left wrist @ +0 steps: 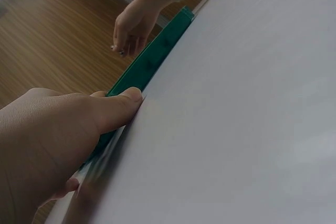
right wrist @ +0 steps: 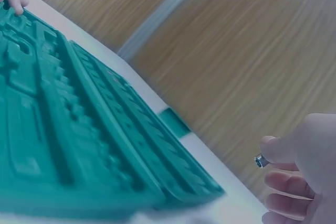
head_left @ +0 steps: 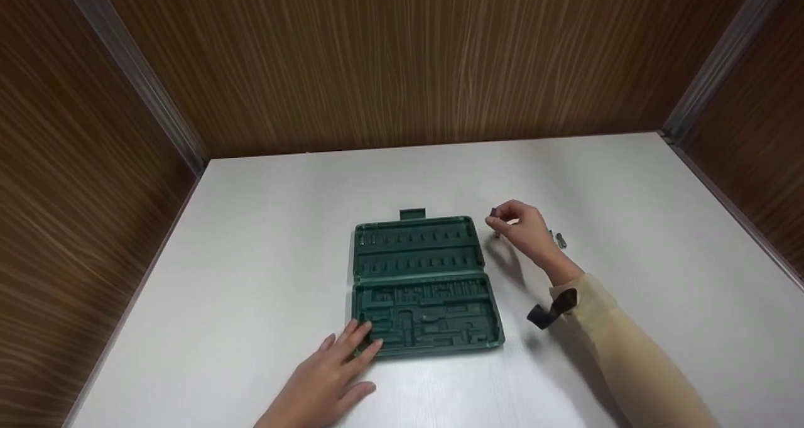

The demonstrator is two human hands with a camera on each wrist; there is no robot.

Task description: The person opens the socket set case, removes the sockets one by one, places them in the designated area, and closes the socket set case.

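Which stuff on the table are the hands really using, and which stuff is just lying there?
Being used:
- green tool case, lying open, left hand resting on its near corner
- small metal bit, pinched in the right hand

Just lying there:
- small metal pieces on the white table beside the right hand
- wooden walls around the table

The tool case (head_left: 422, 283) looks like matt green moulded plastic, the table (head_left: 251, 239) is smooth pale laminate, the walls (head_left: 402, 57) streaky brown wood-grain, the little socket (right wrist: 260, 161) shiny metal.
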